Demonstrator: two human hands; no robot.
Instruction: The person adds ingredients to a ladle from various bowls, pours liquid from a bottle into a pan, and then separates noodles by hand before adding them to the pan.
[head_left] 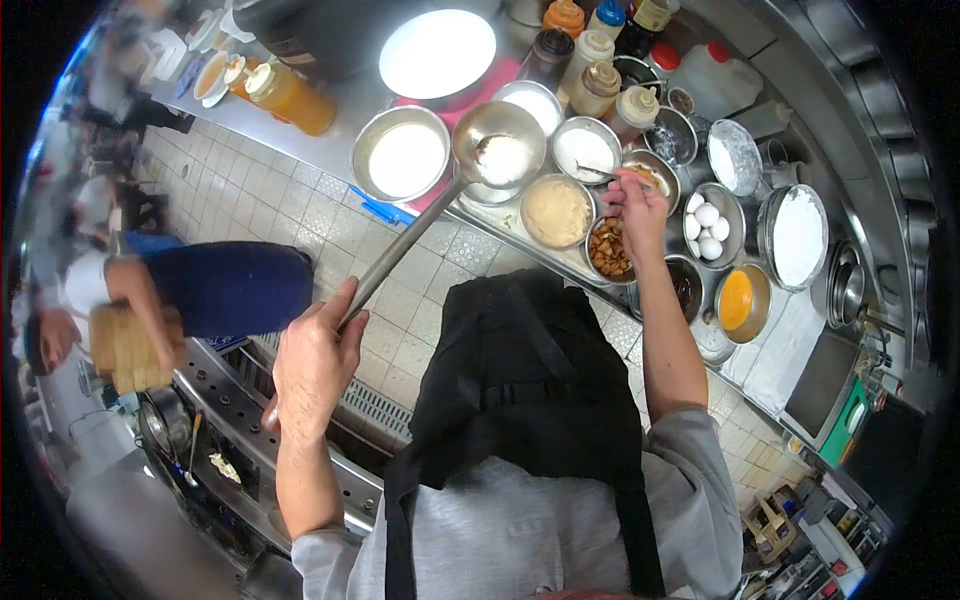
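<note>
My left hand (pixel 318 358) is wrapped round the long handle of a metal ladle (pixel 465 170). Its round bowl hangs over the counter's edge with something white and a small dark spot inside. In my right hand (pixel 637 208) is a thin metal spoon (pixel 593 172), its tip reaching over a bowl of white powder (pixel 586 148). Below that hand sits a bowl of brown diced pieces (pixel 608 250). Beside it stands a bowl of pale beige paste (pixel 557 211). A pot of white liquid (pixel 408 155) is left of the ladle's bowl.
To the right are a bowl of eggs (pixel 708 228), a bowl of orange-yellow liquid (pixel 738 300) and a bowl of white powder (pixel 798 235). Squeeze bottles (pixel 600 85) line the back. A co-worker (pixel 130 300) in a blue apron is at the left, near the stove (pixel 225 400).
</note>
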